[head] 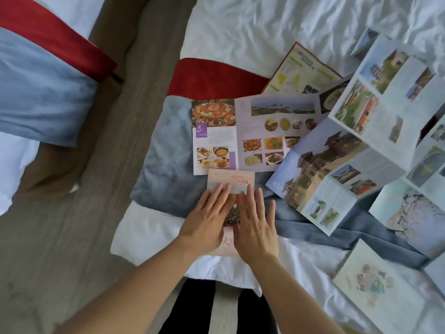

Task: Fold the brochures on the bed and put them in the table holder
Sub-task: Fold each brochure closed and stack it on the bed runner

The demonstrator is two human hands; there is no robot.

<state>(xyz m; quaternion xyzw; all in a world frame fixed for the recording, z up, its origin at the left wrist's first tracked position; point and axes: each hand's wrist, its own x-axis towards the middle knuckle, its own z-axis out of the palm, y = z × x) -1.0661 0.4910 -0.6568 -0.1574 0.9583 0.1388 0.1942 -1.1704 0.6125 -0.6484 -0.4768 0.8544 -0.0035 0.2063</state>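
Both hands flat, fingers spread wide, palms down; neither grip closed around anything. Left hand [206, 216] and right hand [256, 225] lie side by side, pressing on a narrow pink brochure [231, 179] that sits lengthwise under them; its top end with red lettering shows beyond the fingertips, its lower end between the wrists. Looks folded, though the hands hide most of it. It rests on the grey-blue runner [166, 160] across the white bed [240, 27]. Just beyond it, touching its top edge, an open food brochure [252, 133]. To the right, a long unfolded scenery brochure [337, 165] overlaps the food one. Further right, more open leaflets, one a map sheet [375, 290] near the bed edge.
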